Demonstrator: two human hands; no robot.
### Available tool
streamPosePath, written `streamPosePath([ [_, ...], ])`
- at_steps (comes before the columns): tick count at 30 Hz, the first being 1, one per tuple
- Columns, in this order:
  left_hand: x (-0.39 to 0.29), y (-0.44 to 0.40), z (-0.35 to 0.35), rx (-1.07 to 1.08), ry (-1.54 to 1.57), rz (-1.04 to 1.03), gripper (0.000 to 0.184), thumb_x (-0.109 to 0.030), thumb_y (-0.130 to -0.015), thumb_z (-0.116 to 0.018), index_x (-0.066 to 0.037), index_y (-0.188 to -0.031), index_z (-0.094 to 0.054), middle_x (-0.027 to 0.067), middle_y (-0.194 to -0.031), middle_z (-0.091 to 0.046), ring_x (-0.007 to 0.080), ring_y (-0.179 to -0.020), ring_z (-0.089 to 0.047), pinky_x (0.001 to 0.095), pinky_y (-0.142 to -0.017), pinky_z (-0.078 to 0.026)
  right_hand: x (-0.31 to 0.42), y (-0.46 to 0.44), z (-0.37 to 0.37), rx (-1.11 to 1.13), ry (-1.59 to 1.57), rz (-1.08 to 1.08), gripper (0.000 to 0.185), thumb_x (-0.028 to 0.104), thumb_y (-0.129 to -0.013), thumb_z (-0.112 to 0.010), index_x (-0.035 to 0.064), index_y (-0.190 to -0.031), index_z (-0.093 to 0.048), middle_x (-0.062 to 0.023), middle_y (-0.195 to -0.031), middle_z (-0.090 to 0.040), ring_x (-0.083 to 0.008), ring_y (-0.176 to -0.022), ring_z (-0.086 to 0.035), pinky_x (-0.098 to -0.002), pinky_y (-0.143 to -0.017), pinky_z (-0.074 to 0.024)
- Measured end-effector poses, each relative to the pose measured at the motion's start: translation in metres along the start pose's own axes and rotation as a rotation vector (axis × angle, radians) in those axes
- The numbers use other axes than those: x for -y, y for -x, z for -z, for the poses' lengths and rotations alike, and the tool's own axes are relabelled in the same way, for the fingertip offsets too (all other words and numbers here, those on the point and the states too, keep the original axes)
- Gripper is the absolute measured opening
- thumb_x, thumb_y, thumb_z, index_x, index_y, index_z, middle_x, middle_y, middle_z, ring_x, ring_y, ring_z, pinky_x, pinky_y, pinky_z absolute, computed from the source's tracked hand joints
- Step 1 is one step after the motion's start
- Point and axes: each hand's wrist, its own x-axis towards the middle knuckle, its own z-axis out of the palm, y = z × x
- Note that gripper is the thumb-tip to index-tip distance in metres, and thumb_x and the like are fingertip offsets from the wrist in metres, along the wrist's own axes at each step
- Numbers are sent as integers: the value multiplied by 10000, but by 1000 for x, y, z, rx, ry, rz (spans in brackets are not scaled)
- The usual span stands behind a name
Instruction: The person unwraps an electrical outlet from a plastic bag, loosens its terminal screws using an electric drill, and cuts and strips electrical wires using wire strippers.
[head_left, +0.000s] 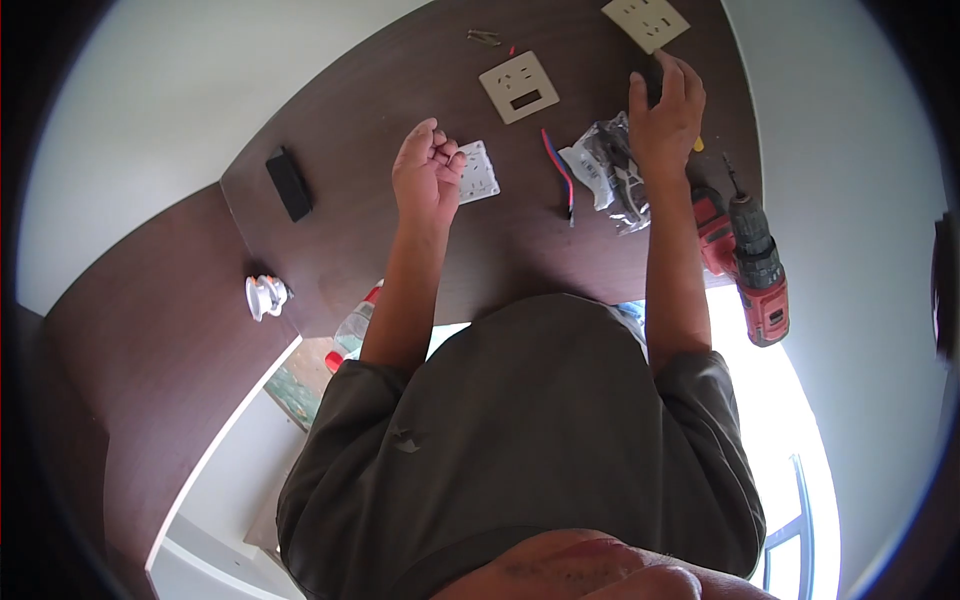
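My left hand (430,172) is raised over the table with its fingers curled in; whether they hold anything small is hidden. Right beside it, partly covered by the fingers, lies a white socket unit (479,171) with its slotted side up. My right hand (667,118) reaches toward the far right with thumb and fingers apart. Its fingertips are close to a beige socket faceplate (646,22); I cannot tell whether they touch. A dark patch shows between thumb and fingers, too unclear to name. Under that wrist lies a clear plastic bag (612,172) with dark contents.
Another beige faceplate (518,87) with a rectangular opening lies mid-table, near several screws (484,38). Red and blue wires (558,170) lie closer. A red cordless drill (762,290) juts over the right edge. Leftward are a black case (289,184) and white spools (266,297).
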Motion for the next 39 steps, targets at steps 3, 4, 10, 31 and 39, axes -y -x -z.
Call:
streamPosePath([
  [3, -3, 11, 16, -151, -181, -191, 146, -106, -965, -616, -60, -1099, -654, 26, -909, -624, 136, -794, -597, 310, -716, -509, 36, -5, 3, 338, -416, -261, 284, 139, -900, -681, 26, -1159, -653, -159, -1063, -674, -332, -923, -674, -418, -799, -538],
  [4, -5, 12, 19, -160, -183, -199, 146, -106, -965, -616, -60, -1099, -654, 26, -909, -624, 136, -794, -597, 310, -716, -509, 47, 1, -1, 343, -427, -258, 284, 139, -900, -681, 26, -1159, -653, -159, -1063, -674, -332, -923, -674, -418, -799, -538],
  [10, 24, 16, 68, -230, -1223, -615, 347, -82, -929, -639, -55, -1273, -593, 92, -1112, -650, 167, -982, -642, 308, -845, -520, 99, 72, -17, 678, -621, -197, 326, 113, -895, -681, 28, -1205, -631, -170, -1114, -665, -339, -932, -693, -435, -834, -550],
  [31, 8, 31, 22, -115, -1362, -729, 330, -68, -912, -631, -76, -1241, -614, 159, -1344, -516, 266, -1263, -507, 390, -972, -490, -27, -70, -54, 423, 216, -330, 889, 303, -825, -800, 199, -1560, -310, -125, -1615, -283, -386, -1501, -198, -619, -1180, -204],
  [39, 17, 38, -39, 409, -712, -490, 388, -238, -992, -637, -78, -1336, -555, 179, -1364, -520, 299, -1279, -526, 386, -1069, -427, 74, 11, 11, 766, -2013, -865, 695, 558, -1031, -399, 35, -1488, -392, -166, -1405, -545, -353, -1245, -583, -522, -967, -539],
])
